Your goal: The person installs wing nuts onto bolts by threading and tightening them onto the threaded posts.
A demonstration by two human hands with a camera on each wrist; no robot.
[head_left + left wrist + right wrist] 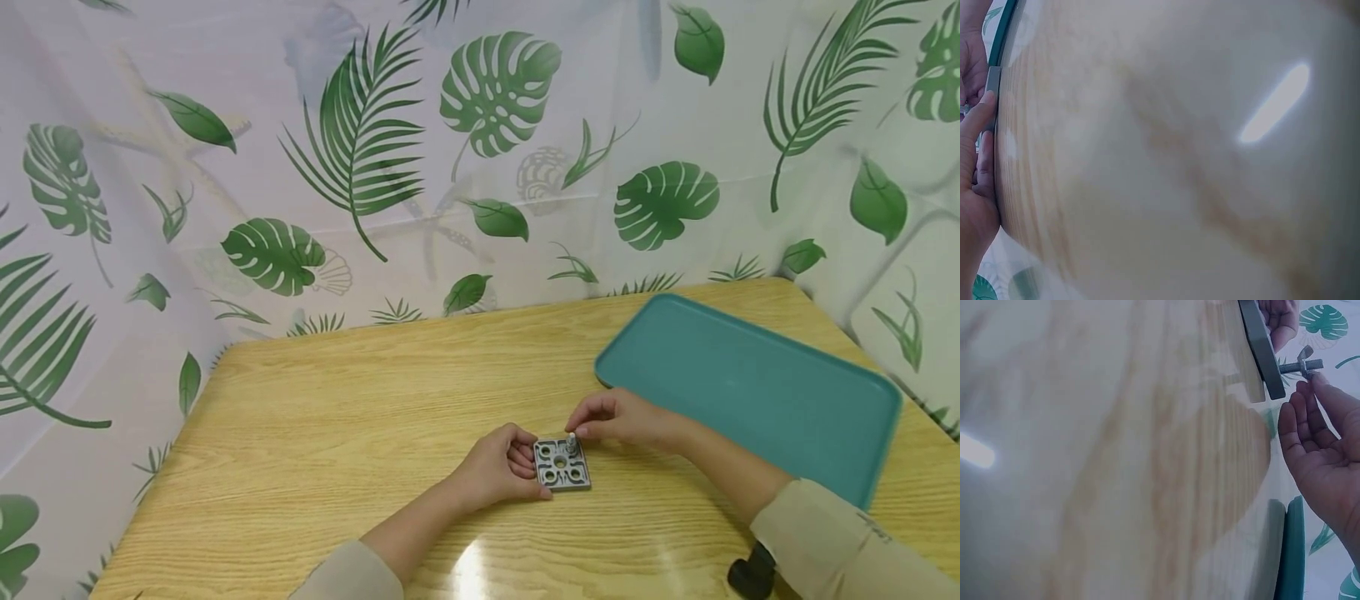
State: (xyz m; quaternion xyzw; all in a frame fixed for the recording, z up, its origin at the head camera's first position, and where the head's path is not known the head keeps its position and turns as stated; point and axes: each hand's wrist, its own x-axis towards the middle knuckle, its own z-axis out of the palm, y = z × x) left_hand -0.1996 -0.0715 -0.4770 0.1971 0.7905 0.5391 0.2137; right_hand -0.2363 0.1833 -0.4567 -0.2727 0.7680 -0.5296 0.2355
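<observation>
A square grey metal plate point(562, 481) with several round holes lies on the wooden table. My left hand point(491, 471) grips its left side, the thumb at the near left corner and the other fingers curled along the edge. From the plate's far right corner a threaded bolt point(1289, 367) stands up, carrying a wing nut point(1305, 357) partway along its thread. My right hand point(622, 419) pinches a wing of that nut between thumb and fingertips, as the right wrist view shows. In the left wrist view the plate's edge point(994, 81) appears side-on beside the left thumb.
A teal tray point(742, 383) sits on the right of the table point(337, 408), partly behind the right forearm. A black object point(752, 575) shows beneath the right sleeve. Leaf-printed cloth point(450, 192) hangs behind the table and at its sides.
</observation>
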